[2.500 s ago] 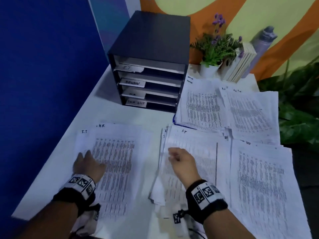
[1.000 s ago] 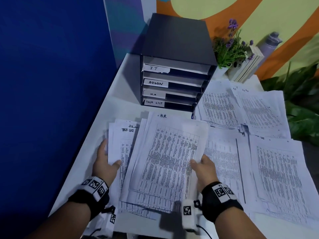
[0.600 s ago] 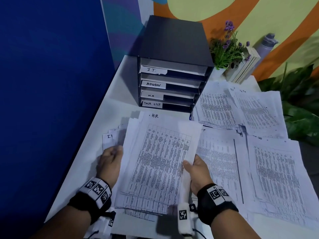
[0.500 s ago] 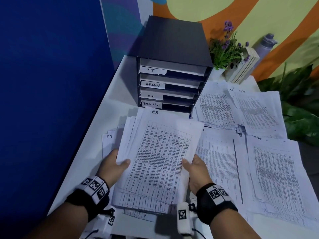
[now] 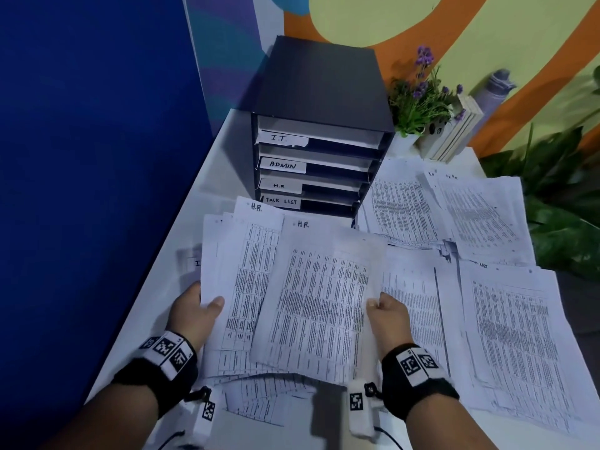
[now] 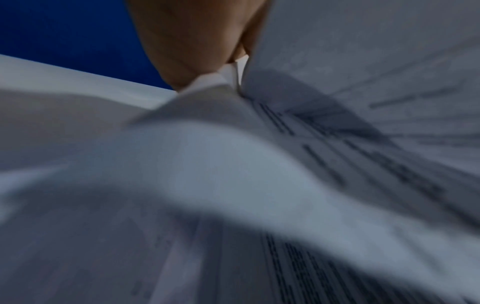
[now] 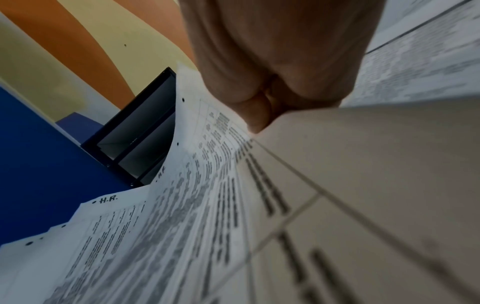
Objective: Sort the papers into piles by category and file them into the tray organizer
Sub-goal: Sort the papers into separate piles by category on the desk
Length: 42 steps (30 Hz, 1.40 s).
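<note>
The left hand [image 5: 191, 311] grips the left edge of a fanned stack of H.R. papers [image 5: 259, 287], its thumb curled over the top sheet and its fingers hidden beneath; in the left wrist view that hand [image 6: 197, 41] shows only as a blur against paper, so how far the fingers wrap underneath cannot be told. The right hand [image 5: 388, 311] pinches the right edge of the front sheaf of H.R. sheets [image 5: 319, 306], thumb on the printed face, and the right wrist view shows that hand [image 7: 272, 61] with fingers curled down onto the sheaf [image 7: 182, 216]. The two bundles overlap between the hands and are lifted off the white worktop [image 5: 156, 306], each bearing a handwritten "H.R." at its top corner. Straight beyond the hands stands the dark tray organizer [image 5: 319, 102], its four slots labelled I.T., ADMIN, H.R. and TASK LIST from top to bottom. Beyond the right hand and out to its right, more printed piles [image 5: 509, 336] lie flat on the worktop. Past those, at the far side, a potted lavender plant [image 5: 418, 99] stands beside a few upright books [image 5: 457, 128] and a grey bottle [image 5: 496, 89].
</note>
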Each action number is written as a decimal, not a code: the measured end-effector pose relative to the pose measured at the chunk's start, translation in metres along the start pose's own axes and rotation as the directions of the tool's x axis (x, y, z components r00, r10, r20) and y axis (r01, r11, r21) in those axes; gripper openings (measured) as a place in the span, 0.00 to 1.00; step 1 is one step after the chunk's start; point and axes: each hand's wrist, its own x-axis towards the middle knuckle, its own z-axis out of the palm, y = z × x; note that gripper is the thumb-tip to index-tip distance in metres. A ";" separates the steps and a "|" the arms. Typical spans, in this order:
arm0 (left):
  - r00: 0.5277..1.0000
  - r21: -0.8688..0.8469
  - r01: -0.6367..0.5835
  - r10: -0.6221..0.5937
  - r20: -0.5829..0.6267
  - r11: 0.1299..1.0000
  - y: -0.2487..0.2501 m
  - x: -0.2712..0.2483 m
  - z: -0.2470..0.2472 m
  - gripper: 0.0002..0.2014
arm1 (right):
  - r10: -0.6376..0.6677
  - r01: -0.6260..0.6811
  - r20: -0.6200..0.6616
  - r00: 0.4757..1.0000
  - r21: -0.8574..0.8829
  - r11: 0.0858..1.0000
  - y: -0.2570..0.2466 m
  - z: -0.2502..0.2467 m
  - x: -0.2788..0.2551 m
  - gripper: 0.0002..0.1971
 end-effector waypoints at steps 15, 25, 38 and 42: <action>0.999 -0.210 -0.001 0.012 0.050 0.978 0.021 -0.007 0.032 0.06 | -0.072 0.076 -0.027 0.997 0.182 0.980 -0.017 -0.030 0.006 0.24; 0.993 -0.283 -0.051 0.080 0.092 0.958 0.049 -0.017 0.061 0.08 | -0.052 0.050 0.012 0.999 0.118 0.992 -0.007 -0.076 0.018 0.20; 0.990 -0.250 -0.104 0.123 0.065 0.963 0.101 -0.032 0.125 0.09 | -0.083 0.041 0.178 0.981 0.231 0.972 -0.043 -0.138 0.031 0.06; 0.994 -0.233 -0.093 0.102 0.029 0.968 0.110 -0.035 0.146 0.07 | 0.025 -0.081 0.359 0.933 0.143 0.986 -0.031 -0.169 0.037 0.07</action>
